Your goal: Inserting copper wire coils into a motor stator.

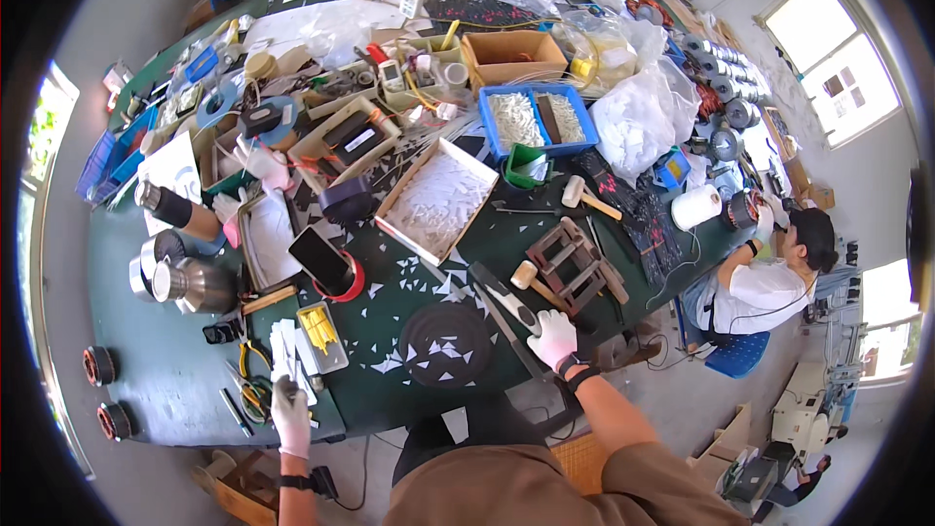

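My left hand [291, 421], in a white glove, is at the table's near edge, fingers closed around something small and dark that I cannot make out. Just beyond it lie white paper-like strips [282, 343] and a clear tray [336, 356] of yellow pieces. Pliers with yellow handles [256, 360] rest to its left. My right hand [553, 339], gloved too, closes on the near end of a long dark tool with a pale middle [506, 300], perhaps a cutter lever. White triangular scraps [388, 362] are scattered between my hands, some on a round black disc [419, 331].
A phone [321, 259] leans on a red ring [353, 282]. Metal flasks [200, 284] stand left. Mallets [524, 276] and a metal frame [568, 263] lie beyond my right hand. A shallow box [467, 168] holds white pieces. Another person [769, 273] sits at right.
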`<state>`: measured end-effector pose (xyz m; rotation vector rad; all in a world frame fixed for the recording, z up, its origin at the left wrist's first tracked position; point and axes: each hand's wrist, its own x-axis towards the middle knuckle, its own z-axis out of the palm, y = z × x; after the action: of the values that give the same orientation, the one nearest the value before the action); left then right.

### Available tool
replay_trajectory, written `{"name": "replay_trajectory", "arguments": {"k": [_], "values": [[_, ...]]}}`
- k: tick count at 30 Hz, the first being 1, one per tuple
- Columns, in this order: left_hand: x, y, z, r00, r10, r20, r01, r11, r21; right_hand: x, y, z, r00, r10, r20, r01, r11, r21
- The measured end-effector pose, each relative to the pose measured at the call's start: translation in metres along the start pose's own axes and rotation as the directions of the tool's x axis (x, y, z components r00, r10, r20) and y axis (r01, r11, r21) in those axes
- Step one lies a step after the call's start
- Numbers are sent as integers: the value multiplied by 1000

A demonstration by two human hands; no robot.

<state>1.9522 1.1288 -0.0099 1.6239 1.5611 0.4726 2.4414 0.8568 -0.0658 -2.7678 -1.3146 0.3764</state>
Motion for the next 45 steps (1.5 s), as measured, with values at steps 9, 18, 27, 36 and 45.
{"name": "replay_trajectory", "arguments": {"k": [9,18,27,36,45], "values": [[-48,30,71,987,-40,157,26,996,90,-8,56,-27,999,48,-16,-49,993,-103],[-50,125,128,964,26,265,-58,992,113,-13,68,-26,972,230,-54,-226,972,68],[-22,122,114,975,46,219,-56,998,41,-29,63,-57,881,192,432,-348,883,316],[-63,145,100,973,-83,214,65,994,88,-15,36,-121,949,-49,310,-121,854,505],[-61,152,151,878,0,479,443,379,-812,14,-165,-108,648,-696,310,296,605,739]]}}
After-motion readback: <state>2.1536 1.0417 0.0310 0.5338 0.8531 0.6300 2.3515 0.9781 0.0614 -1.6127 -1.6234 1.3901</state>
